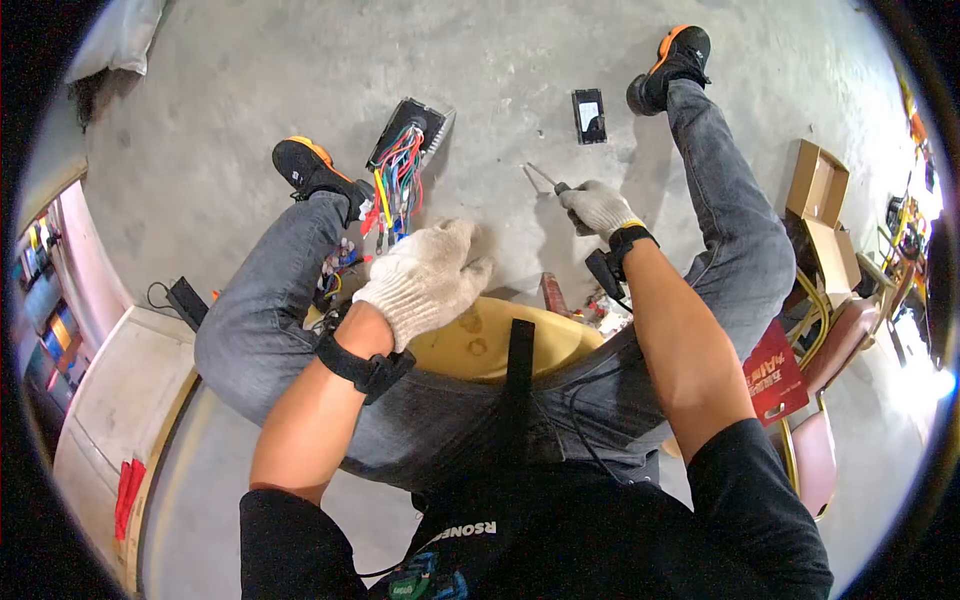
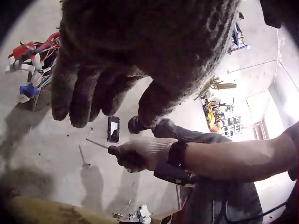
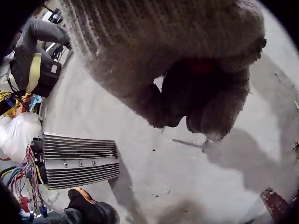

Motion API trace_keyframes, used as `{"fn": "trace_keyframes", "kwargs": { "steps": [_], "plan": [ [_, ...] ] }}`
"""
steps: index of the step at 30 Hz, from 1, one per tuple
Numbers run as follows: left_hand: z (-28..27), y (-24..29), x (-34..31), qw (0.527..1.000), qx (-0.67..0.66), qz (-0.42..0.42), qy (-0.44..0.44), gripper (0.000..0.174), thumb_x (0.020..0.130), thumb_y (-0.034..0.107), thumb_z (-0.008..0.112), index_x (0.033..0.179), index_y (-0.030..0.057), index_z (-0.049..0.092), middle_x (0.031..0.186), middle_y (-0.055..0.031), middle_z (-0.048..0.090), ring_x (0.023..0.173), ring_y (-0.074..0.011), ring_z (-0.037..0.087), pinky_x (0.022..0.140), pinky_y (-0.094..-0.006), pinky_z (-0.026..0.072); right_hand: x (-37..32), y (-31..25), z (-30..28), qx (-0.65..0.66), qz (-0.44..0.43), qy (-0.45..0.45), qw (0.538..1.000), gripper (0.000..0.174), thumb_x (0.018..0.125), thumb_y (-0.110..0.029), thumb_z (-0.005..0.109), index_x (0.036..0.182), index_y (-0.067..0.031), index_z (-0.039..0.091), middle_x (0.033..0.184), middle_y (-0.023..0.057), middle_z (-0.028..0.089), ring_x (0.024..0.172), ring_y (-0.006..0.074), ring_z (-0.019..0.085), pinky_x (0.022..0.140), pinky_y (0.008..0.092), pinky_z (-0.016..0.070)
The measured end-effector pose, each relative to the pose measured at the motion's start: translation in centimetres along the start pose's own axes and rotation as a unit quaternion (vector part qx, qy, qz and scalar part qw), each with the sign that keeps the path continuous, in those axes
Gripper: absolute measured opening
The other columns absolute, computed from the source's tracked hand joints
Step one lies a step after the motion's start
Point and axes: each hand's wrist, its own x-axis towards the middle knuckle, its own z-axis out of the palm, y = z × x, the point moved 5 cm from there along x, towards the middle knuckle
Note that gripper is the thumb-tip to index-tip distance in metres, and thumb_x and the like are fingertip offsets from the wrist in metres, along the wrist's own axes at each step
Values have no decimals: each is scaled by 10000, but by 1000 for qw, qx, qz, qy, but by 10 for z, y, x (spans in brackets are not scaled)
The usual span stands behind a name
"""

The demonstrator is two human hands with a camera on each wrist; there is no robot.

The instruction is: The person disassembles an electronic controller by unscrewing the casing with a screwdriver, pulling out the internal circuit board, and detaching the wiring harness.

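My left hand (image 1: 425, 272), in a whitish knit work glove, hovers just short of the wire ends with fingers extended and nothing held. In the left wrist view its fingers hang loosely over the floor. My right hand (image 1: 603, 210), gloved too, grips a screwdriver (image 1: 541, 175) by its dark handle, the thin shaft pointing forward and left. Beyond the left hand lies a black box with metal fins (image 3: 79, 161), a bundle of coloured wires (image 1: 402, 172) coming out of its end. A flat black rectangular piece with a white label (image 1: 590, 117) lies apart on the floor.
A yellow seat (image 1: 480, 340) is between the person's legs. A reddish-brown piece (image 1: 553, 294) lies on the floor near it. Shoes (image 1: 312, 170) stand on both sides. An opened cardboard box (image 1: 822, 185) and a red package (image 1: 775, 375) are at the right.
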Motion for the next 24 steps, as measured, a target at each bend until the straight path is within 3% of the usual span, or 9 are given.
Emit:
{"fn": "trace_keyframes", "kwargs": {
  "steps": [5, 9, 13, 14, 18, 24],
  "plan": [
    [1, 1, 5, 998, 2, -38, -52, 410, 980, 367, 593, 1106, -23, 583, 1084, -314, 684, 996, -484, 687, 853, -547, 541, 13, 5, 7, 27, -18, -26, 999, 564, 916, -493, 654, 922, 66, 730, 724, 149, 693, 620, 266, 676, 619, 401, 534],
    [10, -2, 8, 999, -11, 6, -41, 434, 989, 384, 584, 1150, -19, 580, 1100, -316, 681, 1034, -490, 679, 889, -550, 535, 9, 0, 3, -32, -27, -23, 999, 584, 901, -507, 687, 934, 74, 727, 727, 148, 685, 603, 255, 655, 591, 385, 517],
    [5, 6, 6, 998, -40, 23, -30, 452, 971, 356, 623, 1231, -13, 603, 1137, -301, 687, 1060, -456, 686, 911, -514, 539, -16, -19, 0, 8, -52, 11, 999, 639, 890, -548, 684, 929, 89, 723, 734, 172, 691, 606, 245, 660, 590, 380, 517],
    [3, 8, 6, 998, -55, 31, -25, 469, 956, 327, 661, 1279, -11, 613, 1144, -288, 696, 1060, -427, 699, 911, -479, 549, -15, -20, 0, 16, -46, 14, 999, 646, 885, -553, 678, 937, 89, 727, 741, 181, 697, 614, 244, 671, 596, 380, 524],
    [-1, 10, 6, 997, -54, 49, 5, 445, 958, 324, 664, 1260, 1, 617, 1121, -281, 702, 1055, -432, 697, 905, -490, 548, -19, -24, -5, -27, -57, 41, 997, 614, 880, -526, 671, 981, 76, 742, 769, 195, 716, 646, 245, 704, 625, 384, 552],
    [-1, 11, 2, 998, -34, 48, 0, 462, 976, 426, 621, 1229, 39, 618, 1111, -243, 711, 1056, -442, 689, 908, -528, 536, -26, -31, -9, -50, -27, 28, 998, 600, 873, -481, 673, 1056, 86, 734, 820, 199, 733, 687, 263, 726, 673, 388, 589]
  ]
}}
